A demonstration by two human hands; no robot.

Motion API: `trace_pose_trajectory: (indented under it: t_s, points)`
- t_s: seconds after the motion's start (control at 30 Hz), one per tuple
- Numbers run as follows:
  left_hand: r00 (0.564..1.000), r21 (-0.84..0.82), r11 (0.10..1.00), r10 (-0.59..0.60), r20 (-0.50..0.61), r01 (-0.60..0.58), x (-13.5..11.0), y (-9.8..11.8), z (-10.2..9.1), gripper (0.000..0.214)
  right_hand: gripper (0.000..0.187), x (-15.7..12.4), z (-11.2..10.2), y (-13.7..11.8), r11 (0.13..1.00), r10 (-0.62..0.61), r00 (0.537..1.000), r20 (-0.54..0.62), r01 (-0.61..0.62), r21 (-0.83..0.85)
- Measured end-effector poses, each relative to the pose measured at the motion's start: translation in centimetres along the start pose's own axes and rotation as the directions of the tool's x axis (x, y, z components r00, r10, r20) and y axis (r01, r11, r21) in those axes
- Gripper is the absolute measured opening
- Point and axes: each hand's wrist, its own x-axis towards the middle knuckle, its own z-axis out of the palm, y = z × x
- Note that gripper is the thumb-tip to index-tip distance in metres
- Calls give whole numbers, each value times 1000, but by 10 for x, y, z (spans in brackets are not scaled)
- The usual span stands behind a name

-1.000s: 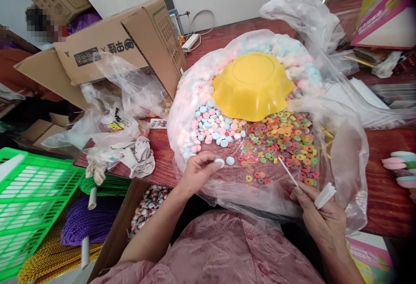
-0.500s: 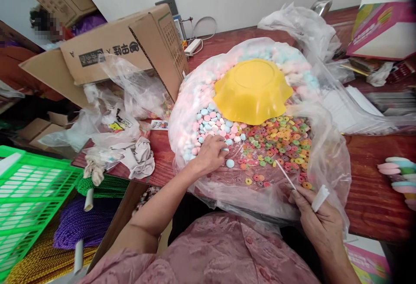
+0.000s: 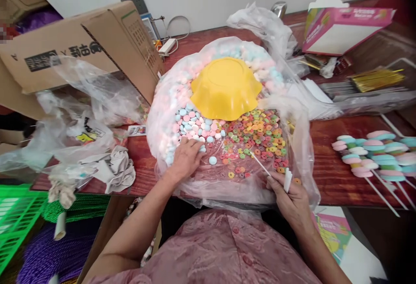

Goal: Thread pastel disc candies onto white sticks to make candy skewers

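Note:
My left hand (image 3: 187, 159) is at the near left edge of a pile of small pink, white and blue marshmallows (image 3: 198, 127), its fingers curled on a blue marshmallow (image 3: 203, 148). Just right of it lies a single loose blue marshmallow (image 3: 212, 160). In my right hand (image 3: 292, 199) I hold a thin white stick (image 3: 261, 164), its tip pointing at the ring-shaped gummy candies (image 3: 256, 134). A bundle of white sticks (image 3: 287, 180) also pokes out between that hand's fingers. A yellow wavy-edged bowl (image 3: 227, 89) sits upside down over the sweets on a clear plastic bag (image 3: 224, 190).
Finished-looking marshmallow skewers (image 3: 380, 154) lie on the red wooden table (image 3: 325, 145) at right. A cardboard box (image 3: 126, 37) and crumpled plastic bags (image 3: 97, 91) stand left. A pink-and-white carton (image 3: 344, 30) is at the back right. Below left are a green basket (image 3: 19, 214) and purple cords (image 3: 61, 243).
The view has turned rightward, bringing more skewers into sight. My left hand has drawn slightly left and nearer with the blue marshmallow at its fingertips. My right hand still holds the sticks.

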Motion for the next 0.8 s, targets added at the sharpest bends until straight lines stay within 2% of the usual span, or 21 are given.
trace_pose_trajectory:
  t_s: [0.1,0.17,0.27,0.3,0.33,0.4,0.47,0.5,0.53,0.57,0.63,0.7,0.8]
  points:
    - [999,-24,1000,10,-42,-11,-3,-5,-3,23,20,1,0,-2,1000,-11,1000,-5,11,-19]
    - [992,-72,997,5,-125,-14,-6,-2,-6,25,19,1,0,-1,1000,-18,1000,-3,18,-19]
    - [963,-352,936,-76,-258,-20,-9,13,-12,32,18,0,0,0,999,-37,999,-16,37,-23]
    - [953,-501,865,-138,-271,-17,-9,20,-13,32,18,-1,0,-1,998,-48,999,-20,48,-32]
    - [946,-660,751,-211,-247,-5,-9,27,-14,31,17,-2,0,-2,997,-64,998,-20,63,-44]
    - [935,-917,396,-343,-96,51,-7,41,-16,27,18,-5,-1,-5,992,-113,994,0,113,-61]
    - [916,-994,4,-389,102,112,-4,54,-16,27,27,-9,0,-13,983,-169,984,51,172,-61]
    - [902,-980,-149,-393,178,129,-3,59,-17,28,33,-11,1,-17,979,-192,978,84,198,-57]
    - [889,-956,-260,-396,231,132,-2,64,-17,29,39,-12,2,-22,974,-212,970,120,219,-56]
    - [876,-933,-337,-403,265,127,-1,67,-18,30,43,-13,3,-27,970,-226,962,154,238,-58]
    - [855,-900,-422,-420,305,113,-1,72,-20,32,50,-13,6,-37,960,-251,946,205,271,-74]
    - [845,-884,-455,-429,321,105,-2,75,-20,34,53,-12,9,-42,948,-271,936,224,300,-104]
    - [846,-894,-440,-439,302,90,-4,77,-17,35,56,-12,11,-43,937,-280,933,225,316,-146]
